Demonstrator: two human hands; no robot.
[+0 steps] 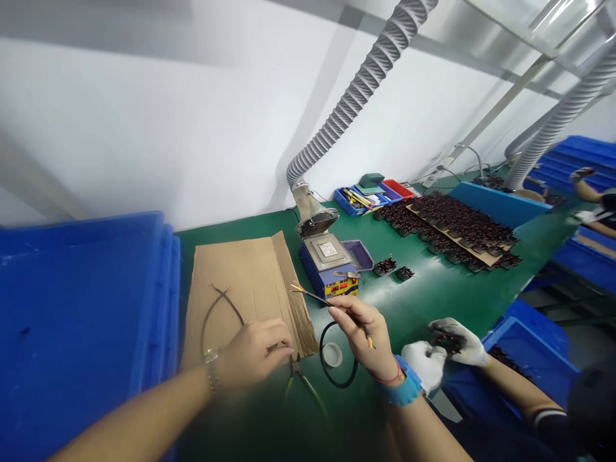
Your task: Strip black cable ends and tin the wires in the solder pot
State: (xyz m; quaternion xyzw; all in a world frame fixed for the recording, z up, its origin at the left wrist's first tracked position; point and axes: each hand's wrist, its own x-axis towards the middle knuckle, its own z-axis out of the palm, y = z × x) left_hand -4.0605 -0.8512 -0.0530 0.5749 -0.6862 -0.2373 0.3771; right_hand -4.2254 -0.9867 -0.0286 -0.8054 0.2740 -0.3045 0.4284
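My right hand (359,333) pinches a black cable (323,343) that loops below it; red and yellow wire ends stick out at upper left and beside the palm. My left hand (262,353) has its fingers pressed together above the cardboard's lower edge; anything between the fingertips is too small to name. Another dark cable (204,327) with bare copper ends curves over the cardboard (245,263), partly hidden by my left hand. Cutters (304,378) with green handles lie just below my left fingertips. A small white round container (332,355) sits inside the cable loop.
A blue solder pot (317,273) stands behind my right hand under a ribbed duct (356,96). Stacked blue bins (81,308) rise at left. A co-worker's gloved hands (443,353) hold a dark part at right. Many dark wired parts (452,218) cover the back right.
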